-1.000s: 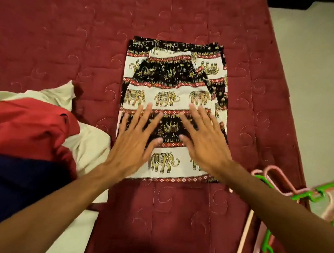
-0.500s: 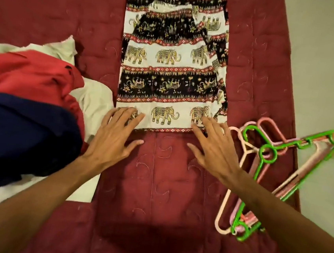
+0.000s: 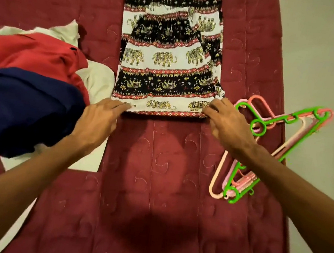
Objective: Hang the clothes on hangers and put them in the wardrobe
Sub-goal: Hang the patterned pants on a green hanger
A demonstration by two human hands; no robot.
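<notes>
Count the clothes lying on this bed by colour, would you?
elephant-print garment: 1
red garment: 1
navy garment: 1
white cloth: 1, as far as it shows under the pile
Total: 4

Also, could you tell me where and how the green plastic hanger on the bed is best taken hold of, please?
I would take the green plastic hanger by the ring at its neck, pinching from above with the right hand, which is nearest. It seems to lie flat on top of the pink plastic hangers, so the ring is exposed.
</notes>
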